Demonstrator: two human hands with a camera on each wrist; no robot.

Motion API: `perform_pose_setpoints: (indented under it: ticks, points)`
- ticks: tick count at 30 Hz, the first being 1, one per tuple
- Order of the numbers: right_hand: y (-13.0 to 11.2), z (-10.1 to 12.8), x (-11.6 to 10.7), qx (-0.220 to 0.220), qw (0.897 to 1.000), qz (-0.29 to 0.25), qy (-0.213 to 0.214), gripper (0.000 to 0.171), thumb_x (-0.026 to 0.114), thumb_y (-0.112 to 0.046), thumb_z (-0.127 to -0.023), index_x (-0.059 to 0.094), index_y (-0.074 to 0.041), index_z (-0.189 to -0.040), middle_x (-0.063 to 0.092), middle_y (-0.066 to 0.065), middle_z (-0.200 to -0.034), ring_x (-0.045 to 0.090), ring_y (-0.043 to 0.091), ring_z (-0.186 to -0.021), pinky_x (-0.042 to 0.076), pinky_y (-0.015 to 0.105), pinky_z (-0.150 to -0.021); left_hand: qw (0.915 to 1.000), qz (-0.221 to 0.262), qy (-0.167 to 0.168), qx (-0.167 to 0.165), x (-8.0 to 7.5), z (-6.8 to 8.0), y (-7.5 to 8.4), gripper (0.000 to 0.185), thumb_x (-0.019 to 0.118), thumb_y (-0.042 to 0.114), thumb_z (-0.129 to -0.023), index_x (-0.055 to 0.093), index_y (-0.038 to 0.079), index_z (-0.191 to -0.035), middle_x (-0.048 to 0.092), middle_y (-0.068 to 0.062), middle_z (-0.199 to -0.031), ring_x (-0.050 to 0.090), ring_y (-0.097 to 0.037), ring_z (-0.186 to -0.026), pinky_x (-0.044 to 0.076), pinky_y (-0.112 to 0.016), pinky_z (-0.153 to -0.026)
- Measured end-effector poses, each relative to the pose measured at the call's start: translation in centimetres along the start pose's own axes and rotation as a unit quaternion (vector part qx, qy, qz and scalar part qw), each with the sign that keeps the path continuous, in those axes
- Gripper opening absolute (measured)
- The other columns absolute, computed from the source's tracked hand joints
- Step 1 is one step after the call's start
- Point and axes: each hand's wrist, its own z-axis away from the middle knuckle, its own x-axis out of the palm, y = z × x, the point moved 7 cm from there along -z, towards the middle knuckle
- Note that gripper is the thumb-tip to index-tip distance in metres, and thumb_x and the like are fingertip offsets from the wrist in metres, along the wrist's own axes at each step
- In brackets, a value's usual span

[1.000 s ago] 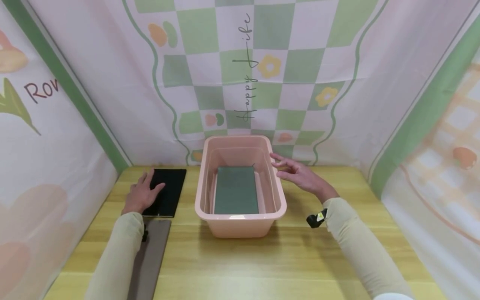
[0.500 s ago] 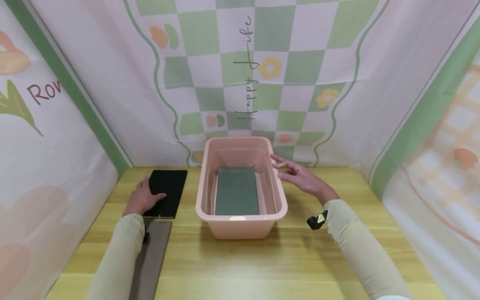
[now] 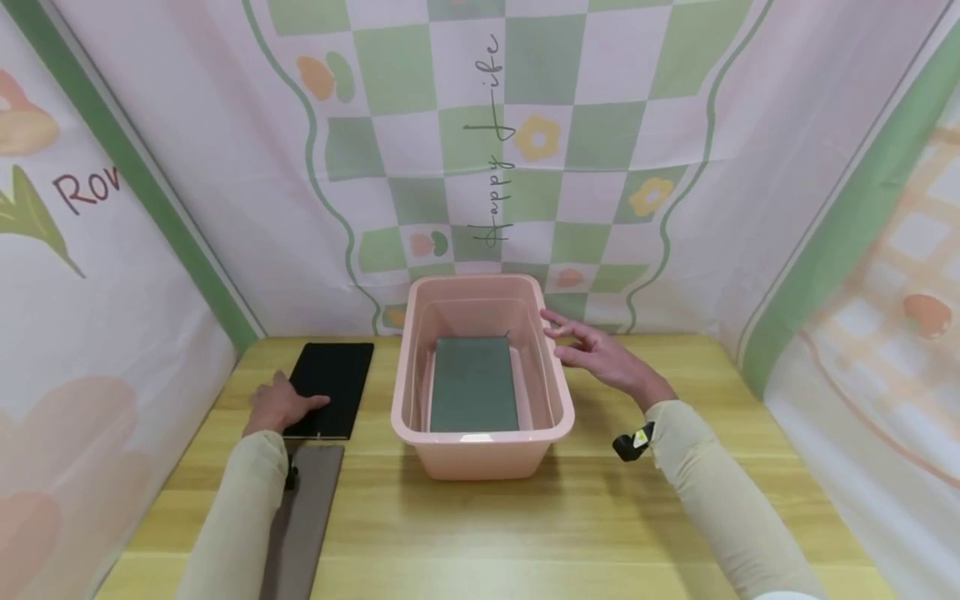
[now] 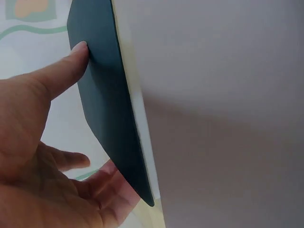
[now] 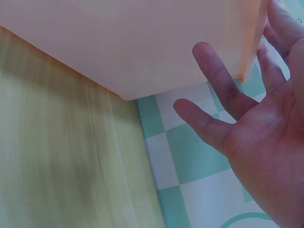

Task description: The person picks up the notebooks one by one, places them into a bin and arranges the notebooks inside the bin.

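Note:
A black notebook (image 3: 337, 383) lies at the table's back left, its pale page edge showing in the left wrist view. My left hand (image 3: 279, 403) grips its left side, thumb on the cover (image 4: 102, 76) and the other fingers bent at the edge, partly hidden behind it. A pink plastic tub (image 3: 480, 457) stands in the middle, with a dark green notebook (image 3: 474, 383) lying on its floor. Beside the tub's right rim is my right hand (image 3: 600, 354), fingers extended, fingertips right at the rim. Nothing is held in its palm (image 5: 266, 128).
Just in front of the black notebook lies a grey-brown flat notebook-like item (image 3: 307, 517), partly under my left sleeve (image 3: 240, 508). Patterned cloth walls (image 3: 480, 167) enclose the wooden table (image 3: 480, 550) at the back and on both sides.
My left hand has drawn back toward me along the black notebook, its fingers moving off the cover to the left edge. The right hand and tub have stayed in place.

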Motion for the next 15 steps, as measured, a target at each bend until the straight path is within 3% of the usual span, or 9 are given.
perform_pose_setpoints:
  ticks: [6,11,15]
  points:
    - [-0.02,-0.19,0.04,-0.002,1.0,-0.013,-0.001,0.03,0.056,-0.019,-0.106,0.057,-0.001,-0.13,0.019,0.0,-0.173,0.036,0.042,-0.148,0.053,0.021,-0.1,0.9998,-0.012,0.005,-0.013,-0.44,-0.12,-0.01,0.105,0.07,0.06,-0.088,0.036,-0.022,-0.143,0.039,-0.05,-0.141,0.039,-0.064,-0.129,0.038,-0.068,-0.109]
    - [-0.01,-0.2,0.13,-0.003,1.0,-0.005,-0.002,0.033,0.056,-0.02,-0.106,0.056,-0.002,-0.134,0.019,0.001,-0.173,0.036,0.042,-0.148,0.053,0.021,-0.1,0.9995,0.0,-0.015,-0.027,-0.45,-0.3,-0.15,0.102,0.071,0.058,-0.088,0.039,-0.021,-0.143,0.036,-0.051,-0.144,0.035,-0.067,-0.132,0.035,-0.07,-0.11]
    - [-0.05,-0.06,0.27,-0.002,1.0,-0.007,-0.002,0.036,0.055,-0.02,-0.106,0.055,-0.003,-0.138,0.019,0.0,-0.173,0.036,0.041,-0.149,0.053,0.021,-0.099,0.9995,-0.005,-0.014,-0.028,-0.5,-0.34,-0.12,0.099,0.072,0.058,-0.087,0.043,-0.02,-0.141,0.044,-0.046,-0.142,0.042,-0.062,-0.129,0.037,-0.066,-0.107]
